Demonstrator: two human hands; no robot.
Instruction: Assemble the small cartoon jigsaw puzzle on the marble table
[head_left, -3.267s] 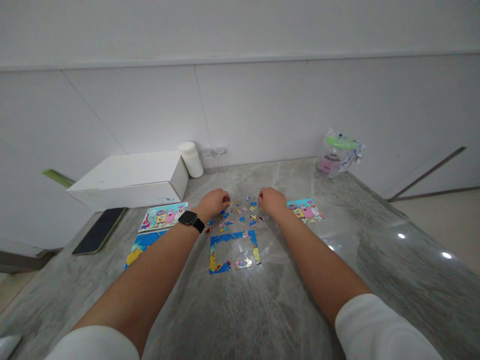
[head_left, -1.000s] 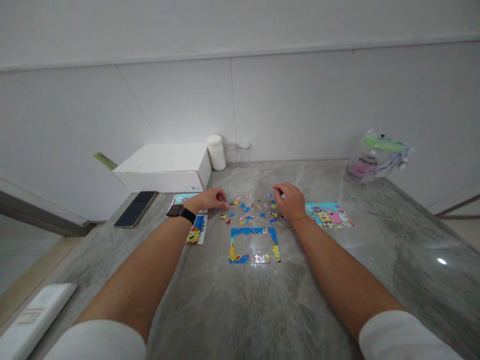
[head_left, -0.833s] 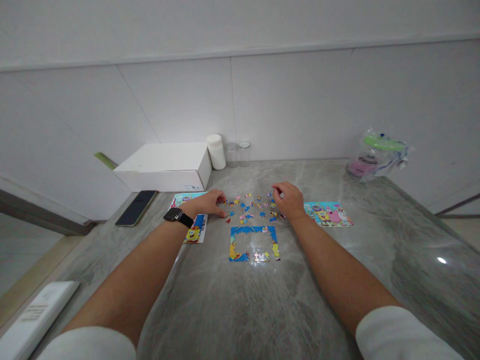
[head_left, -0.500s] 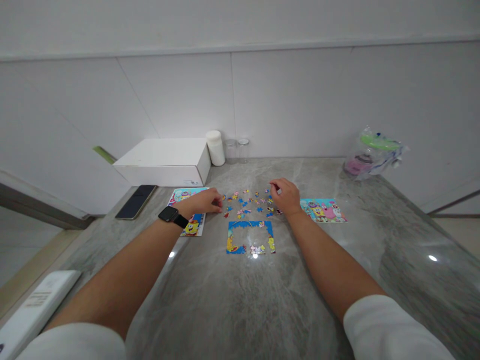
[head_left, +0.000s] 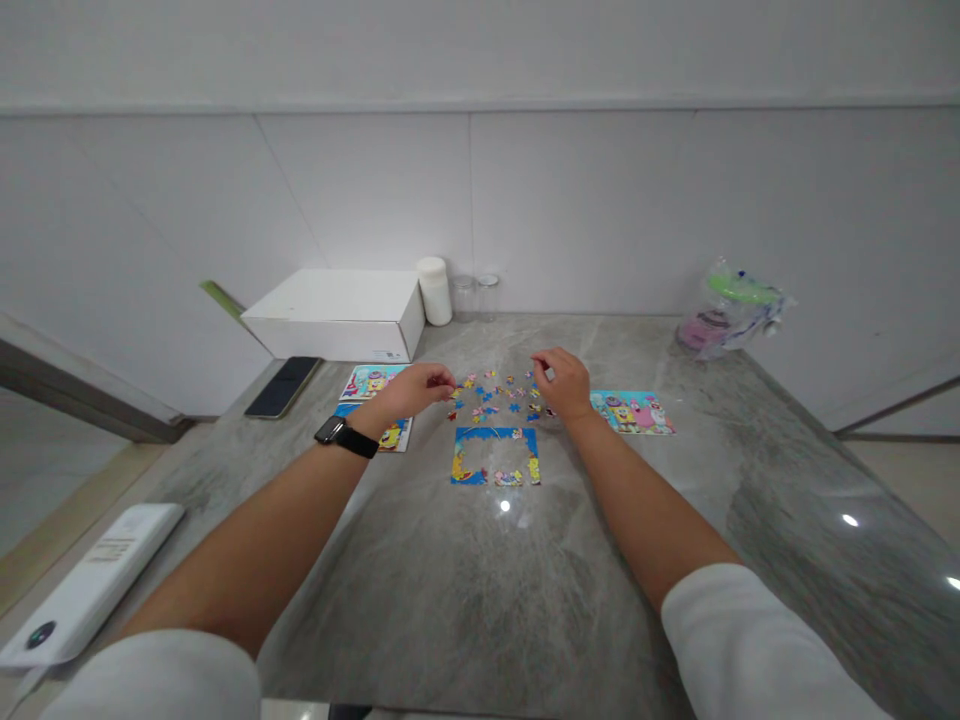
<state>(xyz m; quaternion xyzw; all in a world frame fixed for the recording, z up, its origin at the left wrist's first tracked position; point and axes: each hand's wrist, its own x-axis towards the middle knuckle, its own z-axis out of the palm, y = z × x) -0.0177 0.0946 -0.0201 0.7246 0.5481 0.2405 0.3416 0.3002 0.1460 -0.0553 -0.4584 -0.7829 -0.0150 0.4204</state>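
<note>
A half-built jigsaw frame [head_left: 493, 457] with a blue border lies in the middle of the grey marble table [head_left: 480, 580]. Several loose puzzle pieces [head_left: 495, 393] are scattered just beyond it. My left hand [head_left: 415, 385], a black watch on its wrist, hovers at the left edge of the loose pieces with its fingers pinched together on something I cannot make out. My right hand [head_left: 562, 382] is at the right edge of the pieces, fingers curled, pinching what looks like a small piece.
Picture cards lie left [head_left: 373, 381] and right [head_left: 631, 411] of the pieces. A white box [head_left: 341, 314], a white jar [head_left: 434, 290], two small glass jars [head_left: 475, 297] and a bagged container [head_left: 729, 306] stand along the wall. A phone [head_left: 284, 386] and a white device [head_left: 90, 583] lie at left.
The view has tilted and shifted a little. My left hand lifted off the table with its fingers pinched. My right hand stays curled at the right of the loose pieces.
</note>
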